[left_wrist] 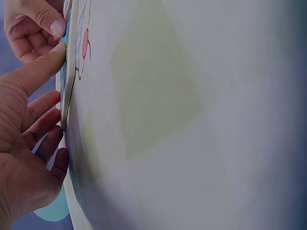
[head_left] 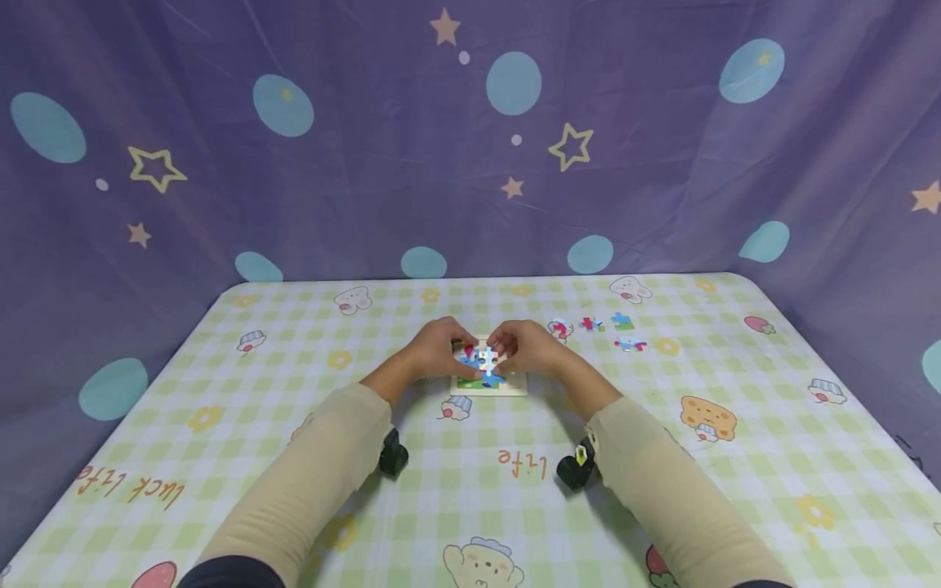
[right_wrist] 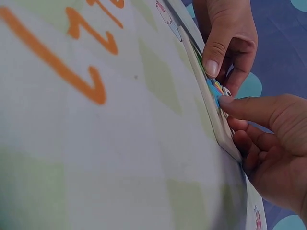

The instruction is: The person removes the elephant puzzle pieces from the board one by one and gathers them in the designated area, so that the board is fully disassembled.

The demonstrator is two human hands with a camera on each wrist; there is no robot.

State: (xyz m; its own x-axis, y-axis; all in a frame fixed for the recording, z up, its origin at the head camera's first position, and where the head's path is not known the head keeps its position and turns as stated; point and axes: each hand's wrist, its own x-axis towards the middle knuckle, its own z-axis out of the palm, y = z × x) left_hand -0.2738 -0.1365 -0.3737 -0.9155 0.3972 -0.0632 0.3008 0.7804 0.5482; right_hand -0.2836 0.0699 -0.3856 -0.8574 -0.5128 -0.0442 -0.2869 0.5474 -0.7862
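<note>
A small jigsaw puzzle board (head_left: pixel 516 387) with a pale wooden frame lies flat on the table, its picture partly filled in blue, green and red. My left hand (head_left: pixel 435 349) holds the board from the left, the thumb over the picture and the fingers at the frame's edge (left_wrist: pixel 70 91). From the right side, my right hand (head_left: pixel 531 347) pinches a white and blue puzzle piece (head_left: pixel 490 359) over the board. The right thumb (right_wrist: pixel 230 102) rests on the blue part, close to the left thumb (right_wrist: pixel 212 66); the right fingers curl beside the frame, partly hidden.
To the right of the board lie several loose pieces: a red and white one (head_left: pixel 560 328), a red one (head_left: pixel 590 324), a green and blue one (head_left: pixel 622 321) and another (head_left: pixel 630 345) nearer me. A checked cloth (head_left: pixel 456 482) covers the table; a purple curtain (head_left: pixel 456 188) hangs behind.
</note>
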